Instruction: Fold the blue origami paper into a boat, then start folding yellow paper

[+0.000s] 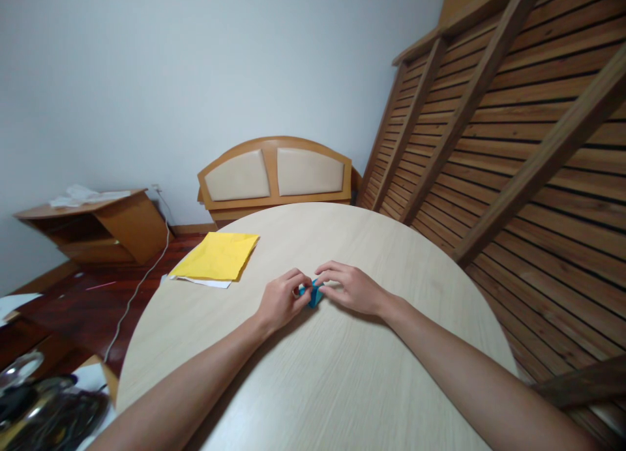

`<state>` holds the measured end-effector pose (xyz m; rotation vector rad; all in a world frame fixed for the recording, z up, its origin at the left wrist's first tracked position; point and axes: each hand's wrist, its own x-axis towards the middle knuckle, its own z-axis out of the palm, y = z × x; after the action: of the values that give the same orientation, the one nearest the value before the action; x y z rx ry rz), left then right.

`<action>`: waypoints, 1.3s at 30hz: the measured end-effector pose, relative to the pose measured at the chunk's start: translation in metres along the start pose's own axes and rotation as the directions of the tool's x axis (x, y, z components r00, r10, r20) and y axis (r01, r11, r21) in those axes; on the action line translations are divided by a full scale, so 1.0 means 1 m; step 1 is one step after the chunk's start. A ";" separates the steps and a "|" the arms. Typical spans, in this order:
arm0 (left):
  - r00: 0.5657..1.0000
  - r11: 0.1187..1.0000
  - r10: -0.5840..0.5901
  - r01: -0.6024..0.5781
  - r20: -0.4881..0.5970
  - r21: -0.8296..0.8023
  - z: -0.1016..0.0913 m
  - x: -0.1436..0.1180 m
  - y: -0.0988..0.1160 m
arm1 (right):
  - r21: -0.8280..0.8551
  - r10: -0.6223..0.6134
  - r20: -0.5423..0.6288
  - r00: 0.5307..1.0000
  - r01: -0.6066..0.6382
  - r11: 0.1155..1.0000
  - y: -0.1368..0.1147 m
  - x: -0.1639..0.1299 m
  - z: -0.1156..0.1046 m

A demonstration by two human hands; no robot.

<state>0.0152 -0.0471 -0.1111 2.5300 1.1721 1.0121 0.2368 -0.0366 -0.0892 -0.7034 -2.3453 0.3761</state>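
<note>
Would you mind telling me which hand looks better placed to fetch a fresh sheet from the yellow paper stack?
Probably the left hand. The yellow paper stack lies on the table to its side, nearer than to the right hand. Both hands pinch the small blue folded paper, so the right could keep it.

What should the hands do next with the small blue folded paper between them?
Probably press the fold flat against the round table. Both the left hand and the right hand pinch the blue folded paper with their fingertips, and it sits low on the tabletop, so a firm crease seems the likely small step.
</note>
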 end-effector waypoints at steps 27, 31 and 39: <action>0.988 0.993 -0.113 0.110 0.101 0.031 0.001 0.002 0.002 | -0.042 0.195 0.081 0.977 -0.192 0.980 0.010 -0.003 0.005; 0.986 0.992 -0.125 0.124 0.109 0.020 0.001 0.002 0.002 | -0.037 0.162 0.103 0.981 -0.159 0.987 0.006 -0.002 0.006; 0.988 0.994 -0.105 0.105 0.112 0.007 0.003 0.002 0.000 | -0.102 0.167 -0.010 0.986 -0.167 0.981 -0.001 0.002 0.016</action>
<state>0.0179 -0.0453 -0.1121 2.4605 1.2587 0.8341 0.2245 -0.0371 -0.1000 -0.9538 -2.3243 0.3300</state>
